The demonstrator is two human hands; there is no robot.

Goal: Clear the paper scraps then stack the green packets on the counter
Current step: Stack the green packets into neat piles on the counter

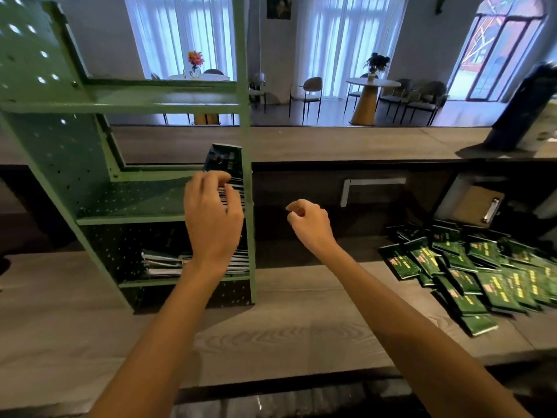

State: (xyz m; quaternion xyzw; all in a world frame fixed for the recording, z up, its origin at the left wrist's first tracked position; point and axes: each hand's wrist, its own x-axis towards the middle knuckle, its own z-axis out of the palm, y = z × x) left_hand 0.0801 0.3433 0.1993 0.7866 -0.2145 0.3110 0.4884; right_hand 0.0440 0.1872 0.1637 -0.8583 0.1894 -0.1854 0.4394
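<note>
Judging by the reach, scrap-clearing is in hand: the left hand [212,215] is inside the green perforated metal rack [60,146], fingers curled at a dark, glossy striped sheet [224,159] upright on the middle shelf; whether they grasp it I cannot tell; the right hand [310,221] hangs loosely curled, empty; the green packets [482,276], flat shiny rectangles, lie heaped unstacked on the wood-grain counter [271,336] at right; gathering and squaring them comes next.

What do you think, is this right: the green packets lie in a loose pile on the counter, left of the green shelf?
Not quite. In the head view the green packets lie in a loose pile on the counter, but right of the green shelf, not left.
</note>
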